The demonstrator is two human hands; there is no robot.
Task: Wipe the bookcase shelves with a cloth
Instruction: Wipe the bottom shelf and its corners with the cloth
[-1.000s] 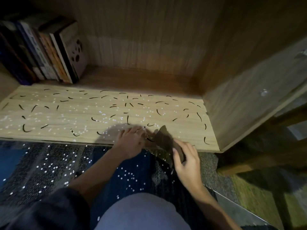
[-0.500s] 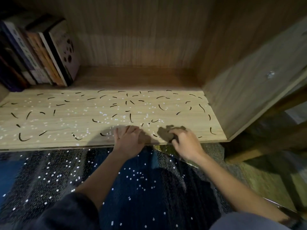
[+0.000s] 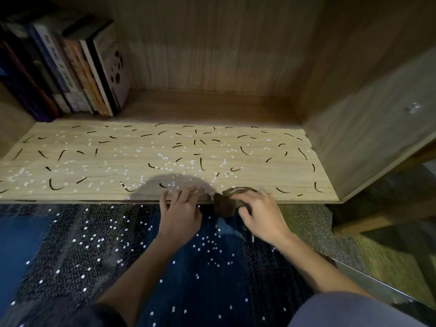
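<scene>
1. Since half a second ago, both hands sit almost where they were at the shelf's front edge; the right hand (image 3: pixel 260 214) has drawn back slightly, so the cloth (image 3: pixel 230 201) now droops partly over the lip.
2. Fingers of the right hand curl over the dark brown cloth and press it against the front edge of the shelf (image 3: pixel 295 175), gripping it in a loose bunch.
3. Open and flat, the left hand (image 3: pixel 180 210) lies just beside the cloth with its fingertips hooked on the shelf lip, holding nothing.
4. Short dark curved strands (image 3: pixel 200 163) and small white specks (image 3: pixel 165 158) lie scattered across the light wood board, on both sides of the hands and all the way toward the back.
5. A row of books (image 3: pixel 77 74) stands upright at the back left of the shelf, leaning slightly, well apart from the hands.
6. At the right, the wooden side panel (image 3: pixel 368 128) closes off the shelf, and the back panel (image 3: pixel 212 48) rises behind it.
7. Below the shelf a dark blue mat (image 3: pixel 212 267) on the floor carries more white specks, and a greenish carpet (image 3: pixel 313 225) lies to its right.
8. Between the cloth and the debris further back, no object stands in the way.
</scene>
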